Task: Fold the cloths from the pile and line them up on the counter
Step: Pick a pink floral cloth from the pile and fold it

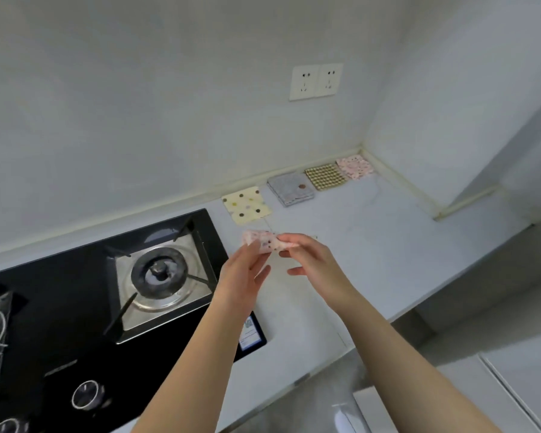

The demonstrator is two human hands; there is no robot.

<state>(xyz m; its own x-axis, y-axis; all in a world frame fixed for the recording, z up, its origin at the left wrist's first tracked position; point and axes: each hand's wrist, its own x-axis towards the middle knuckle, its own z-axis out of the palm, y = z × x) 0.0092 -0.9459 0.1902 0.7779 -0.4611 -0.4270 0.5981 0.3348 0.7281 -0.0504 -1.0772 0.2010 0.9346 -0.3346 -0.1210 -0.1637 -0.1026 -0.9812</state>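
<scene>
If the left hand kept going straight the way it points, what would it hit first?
Likely the cream dotted cloth on the counter, just beyond the pink cloth that the left hand holds. Height is unclear, so it might pass over it and reach the wall.

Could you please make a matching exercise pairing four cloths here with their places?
1. cream square cloth with dark dots
2. grey folded cloth
3. brown-checked folded cloth
4. half-folded pink patterned cloth

A. held by left hand and right hand
B. beside the flat pink cloth in the corner
C. nearest the black gas hob
D. third from the corner

Pairs: 1-C, 2-D, 3-B, 4-A.
</scene>
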